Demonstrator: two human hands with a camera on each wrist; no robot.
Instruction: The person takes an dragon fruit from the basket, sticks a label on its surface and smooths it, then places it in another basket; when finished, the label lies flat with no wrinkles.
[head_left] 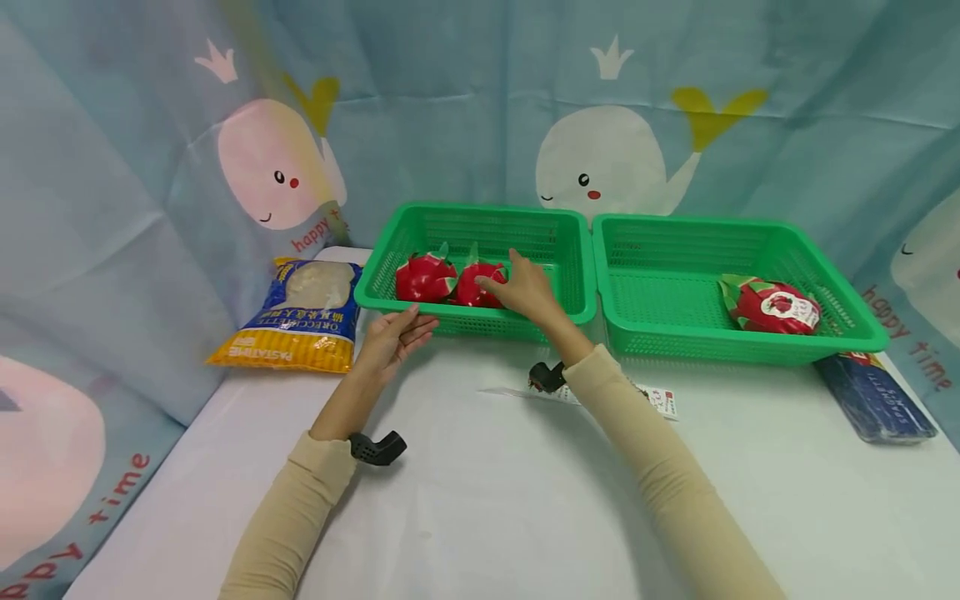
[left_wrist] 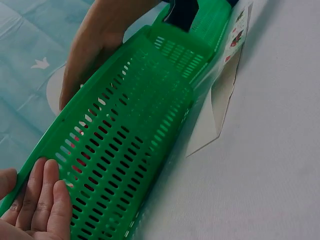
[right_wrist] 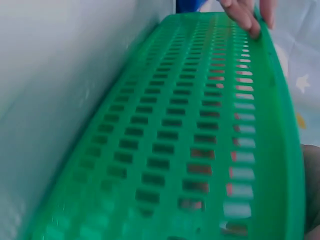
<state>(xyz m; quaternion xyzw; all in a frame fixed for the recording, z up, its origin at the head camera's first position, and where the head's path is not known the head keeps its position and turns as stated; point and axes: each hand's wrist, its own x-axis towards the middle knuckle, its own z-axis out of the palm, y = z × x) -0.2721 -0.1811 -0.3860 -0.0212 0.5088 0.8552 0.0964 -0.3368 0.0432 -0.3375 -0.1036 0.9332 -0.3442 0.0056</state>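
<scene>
My left hand point(head_left: 390, 343) is at the front left of the left green basket point(head_left: 517, 227). In the left wrist view its thumb lies over the rim and its fingers press the outer wall, pinching the basket's edge. My right hand point(head_left: 525, 287) reaches over the front rim into this basket, thumb and forefinger spread. Two red dragon fruits lie inside: one at the left point(head_left: 425, 279), and the other point(head_left: 471, 292) beside my right thumb. Contact with that fruit cannot be made out. In the right wrist view the basket wall point(right_wrist: 165, 135) hides most of the right hand.
A second green basket point(head_left: 660, 292) adjoins on the right, holding a labelled dragon fruit point(head_left: 772, 308). A blue-and-yellow orecchiette bag point(head_left: 315, 321) lies at the left. A dark spaghetti pack point(head_left: 877, 400) sits at the right. Flat printed packaging point(head_left: 662, 402) lies before the baskets.
</scene>
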